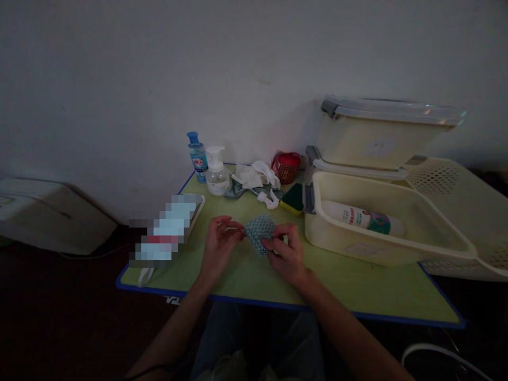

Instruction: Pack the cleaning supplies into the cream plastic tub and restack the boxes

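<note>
Both my hands hold a small folded blue-grey checked cloth just above the green table. My left hand pinches the cloth's left edge with fingers closed. My right hand grips its lower right corner between thumb and fingers. My forearms reach in from the bottom of the view.
An open cream plastic bin with a white spray bottle lies right; a lidded bin is stacked behind. At the back stand a blue bottle, pump bottle, rags, red mesh item, green-yellow sponge.
</note>
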`<state>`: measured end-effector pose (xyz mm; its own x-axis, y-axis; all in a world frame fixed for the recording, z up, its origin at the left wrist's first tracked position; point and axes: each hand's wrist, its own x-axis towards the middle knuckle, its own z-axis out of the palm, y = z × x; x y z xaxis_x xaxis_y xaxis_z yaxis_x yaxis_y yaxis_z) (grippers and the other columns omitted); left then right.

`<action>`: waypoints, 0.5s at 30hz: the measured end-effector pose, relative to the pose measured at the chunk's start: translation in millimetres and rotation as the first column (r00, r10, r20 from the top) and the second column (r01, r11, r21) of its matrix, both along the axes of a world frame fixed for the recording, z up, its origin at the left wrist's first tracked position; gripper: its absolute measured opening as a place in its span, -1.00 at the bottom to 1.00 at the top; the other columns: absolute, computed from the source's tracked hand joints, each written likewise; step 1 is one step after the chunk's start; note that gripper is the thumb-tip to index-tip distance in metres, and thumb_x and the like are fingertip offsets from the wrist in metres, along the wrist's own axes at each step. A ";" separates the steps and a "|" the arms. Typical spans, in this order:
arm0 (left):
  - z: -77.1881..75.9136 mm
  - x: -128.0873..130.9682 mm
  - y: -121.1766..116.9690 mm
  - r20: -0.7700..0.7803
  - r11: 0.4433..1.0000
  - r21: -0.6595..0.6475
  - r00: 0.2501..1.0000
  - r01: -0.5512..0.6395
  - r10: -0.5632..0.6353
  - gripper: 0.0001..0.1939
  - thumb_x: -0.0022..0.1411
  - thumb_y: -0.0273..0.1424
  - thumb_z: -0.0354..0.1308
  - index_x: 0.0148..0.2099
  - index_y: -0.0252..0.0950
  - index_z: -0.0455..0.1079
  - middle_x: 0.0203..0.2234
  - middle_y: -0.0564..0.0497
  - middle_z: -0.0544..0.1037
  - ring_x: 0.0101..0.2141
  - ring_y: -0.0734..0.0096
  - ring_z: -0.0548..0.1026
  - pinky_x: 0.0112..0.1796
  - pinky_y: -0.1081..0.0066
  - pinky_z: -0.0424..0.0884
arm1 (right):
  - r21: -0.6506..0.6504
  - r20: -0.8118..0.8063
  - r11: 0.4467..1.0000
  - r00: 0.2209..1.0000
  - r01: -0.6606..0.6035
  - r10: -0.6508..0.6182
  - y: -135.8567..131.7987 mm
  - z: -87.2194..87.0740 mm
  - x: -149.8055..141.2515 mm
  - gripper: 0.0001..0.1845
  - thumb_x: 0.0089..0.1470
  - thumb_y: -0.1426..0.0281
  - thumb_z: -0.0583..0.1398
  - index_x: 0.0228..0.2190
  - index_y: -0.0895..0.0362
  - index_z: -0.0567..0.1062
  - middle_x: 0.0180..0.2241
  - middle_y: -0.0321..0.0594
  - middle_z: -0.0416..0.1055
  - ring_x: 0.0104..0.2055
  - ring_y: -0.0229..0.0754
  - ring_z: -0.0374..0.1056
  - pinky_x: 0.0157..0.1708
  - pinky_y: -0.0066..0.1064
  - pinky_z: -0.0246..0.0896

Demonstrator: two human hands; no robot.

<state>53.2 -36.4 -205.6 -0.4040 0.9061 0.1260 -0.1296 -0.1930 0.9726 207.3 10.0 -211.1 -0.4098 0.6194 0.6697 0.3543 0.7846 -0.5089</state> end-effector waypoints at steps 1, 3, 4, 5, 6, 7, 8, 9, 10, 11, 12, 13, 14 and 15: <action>1.1 -0.5 0.2 0.115 0.990 -0.078 0.987 0.118 -0.108 -0.72 -0.01 -0.27 0.15 -0.24 -0.28 0.25 -0.41 0.02 0.44 -0.41 0.39 0.45 -0.33 0.33 0.39 | -0.029 0.046 0.999 0.999 0.013 -0.011 -0.6 -0.6 0.7 -0.77 0.03 0.44 0.10 -0.62 0.08 0.37 -0.46 -0.18 0.24 -0.37 -0.16 0.20 -0.35 -0.25 0.15; 3.0 0.2 -0.1 0.223 0.937 -0.168 0.937 0.308 -0.268 -0.65 0.01 -0.12 0.10 -0.32 -0.33 0.32 -0.47 -0.02 0.48 -0.42 0.34 0.45 -0.35 0.32 0.39 | -0.068 0.134 0.998 0.991 0.000 0.009 -2.1 -1.1 0.5 -0.80 0.04 0.38 0.11 -0.59 0.07 0.38 -0.50 -0.21 0.27 -0.40 -0.17 0.19 -0.32 -0.23 0.13; 3.9 1.4 -0.4 0.225 0.917 -0.194 0.926 0.348 -0.304 -0.61 -0.02 -0.08 0.12 -0.36 -0.34 0.35 -0.49 -0.02 0.49 -0.41 0.33 0.45 -0.35 0.33 0.38 | -0.068 0.177 0.997 0.983 -0.029 0.041 -3.0 -1.3 -0.4 -0.81 0.05 0.37 0.11 -0.57 0.07 0.39 -0.51 -0.22 0.28 -0.41 -0.19 0.19 -0.31 -0.24 0.12; 4.8 2.8 -0.5 0.201 0.911 -0.218 0.929 0.351 -0.310 -0.60 -0.08 -0.07 0.17 -0.40 -0.35 0.38 -0.51 -0.01 0.49 -0.41 0.33 0.44 -0.35 0.35 0.37 | -0.052 0.214 0.996 0.973 -0.071 0.081 -4.0 -1.6 -1.8 -0.82 0.07 0.36 0.09 -0.54 0.06 0.40 -0.51 -0.23 0.29 -0.42 -0.20 0.20 -0.30 -0.26 0.11; 5.6 4.3 -0.5 0.165 0.915 -0.237 0.941 0.327 -0.294 -0.60 -0.14 -0.08 0.22 -0.43 -0.35 0.39 -0.53 0.01 0.49 -0.42 0.34 0.43 -0.36 0.37 0.36 | -0.022 0.243 0.993 0.963 -0.115 0.117 -4.9 -1.9 -3.4 -0.81 0.10 0.38 0.07 -0.52 0.05 0.40 -0.51 -0.24 0.30 -0.42 -0.21 0.20 -0.30 -0.27 0.09; 6.2 5.6 -0.2 0.130 0.922 -0.253 0.954 0.294 -0.269 -0.61 -0.19 -0.09 0.26 -0.46 -0.35 0.39 -0.56 0.03 0.48 -0.42 0.35 0.42 -0.36 0.39 0.35 | 0.020 0.262 0.988 0.954 -0.155 0.144 -5.6 -2.3 -5.2 -0.79 0.12 0.40 0.04 -0.50 0.05 0.41 -0.50 -0.24 0.31 -0.41 -0.21 0.20 -0.31 -0.29 0.08; 6.6 6.5 0.2 0.101 0.929 -0.263 0.965 0.262 -0.244 -0.61 -0.23 -0.10 0.29 -0.49 -0.35 0.39 -0.59 0.05 0.47 -0.43 0.37 0.41 -0.37 0.40 0.34 | 0.066 0.271 0.981 0.950 -0.181 0.157 -6.1 -2.7 -7.0 -0.77 0.13 0.44 0.02 -0.49 0.05 0.42 -0.48 -0.24 0.32 -0.39 -0.21 0.21 -0.31 -0.29 0.06; 6.5 7.1 0.8 0.083 0.934 -0.267 0.971 0.239 -0.225 -0.61 -0.25 -0.10 0.29 -0.51 -0.35 0.39 -0.62 0.06 0.45 -0.44 0.37 0.40 -0.38 0.41 0.33 | 0.114 0.268 0.975 0.951 -0.189 0.153 -6.3 -3.0 -8.6 -0.75 0.12 0.48 0.01 -0.48 0.05 0.42 -0.45 -0.23 0.34 -0.37 -0.20 0.21 -0.32 -0.30 0.04; 6.0 7.2 1.4 0.074 0.937 -0.266 0.974 0.226 -0.214 -0.61 -0.24 -0.10 0.29 -0.53 -0.35 0.38 -0.63 0.07 0.44 -0.45 0.38 0.40 -0.38 0.41 0.33 | 0.158 0.255 0.971 0.957 -0.180 0.136 -6.1 -3.0 -9.9 -0.75 0.10 0.52 0.01 -0.47 0.05 0.42 -0.41 -0.21 0.34 -0.34 -0.19 0.22 -0.32 -0.30 0.04; 5.0 7.1 1.9 0.074 0.939 -0.267 0.976 0.219 -0.207 -0.60 -0.23 -0.08 0.28 -0.53 -0.35 0.38 -0.64 0.07 0.43 -0.46 0.39 0.39 -0.39 0.41 0.32 | 0.189 0.237 0.969 0.965 -0.161 0.114 -5.7 -2.6 -10.9 -0.76 0.06 0.56 0.02 -0.45 0.05 0.43 -0.36 -0.19 0.35 -0.30 -0.17 0.22 -0.31 -0.29 0.05; 3.6 6.7 2.4 0.076 0.940 -0.268 0.977 0.212 -0.199 -0.60 -0.22 -0.08 0.27 -0.53 -0.35 0.38 -0.63 0.07 0.43 -0.47 0.40 0.38 -0.40 0.42 0.31 | 0.201 0.216 0.970 0.972 -0.140 0.096 -5.2 -1.8 -11.5 -0.76 0.01 0.59 0.04 -0.42 0.06 0.43 -0.30 -0.17 0.34 -0.26 -0.15 0.21 -0.29 -0.28 0.06; 1.9 6.2 2.8 0.079 0.940 -0.271 0.978 0.207 -0.193 -0.59 -0.22 -0.07 0.27 -0.52 -0.36 0.39 -0.63 0.06 0.43 -0.48 0.41 0.37 -0.40 0.42 0.30 | 0.192 0.195 0.973 0.977 -0.128 0.089 -4.6 -0.5 -11.7 -0.75 -0.05 0.61 0.06 -0.40 0.06 0.44 -0.24 -0.15 0.33 -0.20 -0.13 0.20 -0.25 -0.27 0.08; 0.3 5.6 3.0 0.080 0.941 -0.272 0.979 0.203 -0.188 -0.58 -0.22 -0.07 0.26 -0.50 -0.36 0.39 -0.62 0.06 0.44 -0.48 0.41 0.37 -0.40 0.42 0.29 | 0.165 0.175 0.978 0.980 -0.124 0.095 -4.1 1.3 -11.6 -0.72 -0.11 0.63 0.08 -0.37 0.07 0.44 -0.18 -0.14 0.30 -0.15 -0.10 0.19 -0.21 -0.25 0.10; -1.3 4.9 3.2 0.077 0.942 -0.272 0.980 0.198 -0.184 -0.57 -0.21 -0.07 0.26 -0.49 -0.37 0.40 -0.61 0.05 0.45 -0.48 0.42 0.36 -0.40 0.43 0.29 | 0.126 0.159 0.983 0.981 -0.132 0.112 -3.8 3.5 -11.1 -0.67 -0.17 0.63 0.09 -0.35 0.07 0.44 -0.12 -0.13 0.27 -0.08 -0.08 0.17 -0.15 -0.22 0.11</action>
